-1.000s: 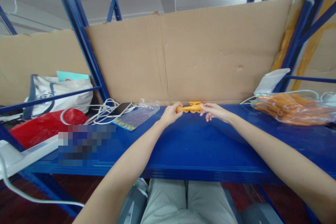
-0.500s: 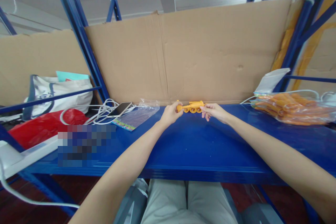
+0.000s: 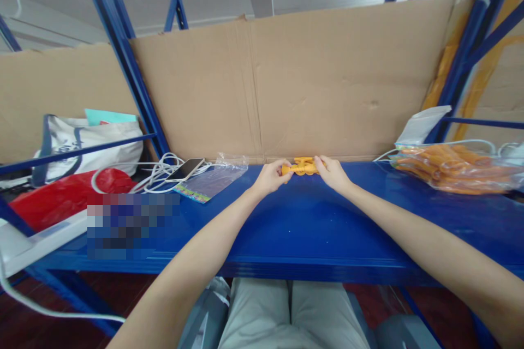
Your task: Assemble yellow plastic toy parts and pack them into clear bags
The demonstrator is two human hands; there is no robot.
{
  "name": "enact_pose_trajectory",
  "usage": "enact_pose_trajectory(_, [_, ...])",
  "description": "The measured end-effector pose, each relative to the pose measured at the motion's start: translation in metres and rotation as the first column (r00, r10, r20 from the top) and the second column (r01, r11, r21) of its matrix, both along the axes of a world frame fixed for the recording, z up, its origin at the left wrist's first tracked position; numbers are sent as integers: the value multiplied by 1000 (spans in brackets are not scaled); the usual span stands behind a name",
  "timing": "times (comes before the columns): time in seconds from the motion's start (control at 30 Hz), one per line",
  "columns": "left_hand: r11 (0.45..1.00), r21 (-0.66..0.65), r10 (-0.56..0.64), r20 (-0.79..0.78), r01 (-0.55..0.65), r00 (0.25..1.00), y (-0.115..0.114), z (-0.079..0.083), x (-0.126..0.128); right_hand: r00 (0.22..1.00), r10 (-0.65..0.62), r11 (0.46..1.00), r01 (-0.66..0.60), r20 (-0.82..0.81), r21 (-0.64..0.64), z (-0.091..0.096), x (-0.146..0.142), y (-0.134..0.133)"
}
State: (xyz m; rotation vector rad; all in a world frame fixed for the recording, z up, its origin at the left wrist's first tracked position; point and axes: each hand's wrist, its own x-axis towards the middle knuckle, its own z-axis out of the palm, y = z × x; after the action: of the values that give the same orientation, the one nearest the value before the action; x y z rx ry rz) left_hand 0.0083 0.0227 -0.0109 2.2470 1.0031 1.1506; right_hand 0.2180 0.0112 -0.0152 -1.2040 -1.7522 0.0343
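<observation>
A small yellow-orange plastic piece (image 3: pixel 303 167), with rounded parts along its underside and a flat bar on top, is held between my two hands near the back of the blue tabletop (image 3: pixel 303 223). My left hand (image 3: pixel 273 175) pinches its left end between thumb and fingers. Its right end sits in the grip of my right hand (image 3: pixel 332 173), thumb uppermost. Fingers cover both ends, and its exact kind is too small to make out.
To the right lies a clear bag of orange plastic pieces (image 3: pixel 454 169). On the left are a flat clear plastic bag (image 3: pixel 213 180), a phone (image 3: pixel 186 169), white cables (image 3: pixel 158 177), a red bag (image 3: pixel 77 196) and a power strip (image 3: pixel 53 240). A cardboard sheet (image 3: pixel 319 82) stands behind.
My right hand has closed more firmly around the piece's right end, its fingers no longer hanging below. The piece has turned slightly, and my left hand has shifted a little right.
</observation>
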Motion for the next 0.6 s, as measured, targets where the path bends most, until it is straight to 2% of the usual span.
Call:
enact_pose_trajectory(0.07, [999,33,7,-11,-7,1000,-1,-1,1,997,-69,997,70,23,-22,4,-2,-2])
enact_pose_trajectory(0.17, [993,114,32,-24,-29,999,-1,-3,1,995,-96,989,99,36,-107,10,-4,-6])
enact_pose_trajectory(0.47, [957,277,114,-66,-91,991,-1,-8,3,993,-106,934,80,-56,-350,23,-11,-17])
enact_pose_trajectory(0.6, [942,322,126,-89,-91,988,-1,-10,3,981,-133,890,56,-141,-453,26,-14,-26])
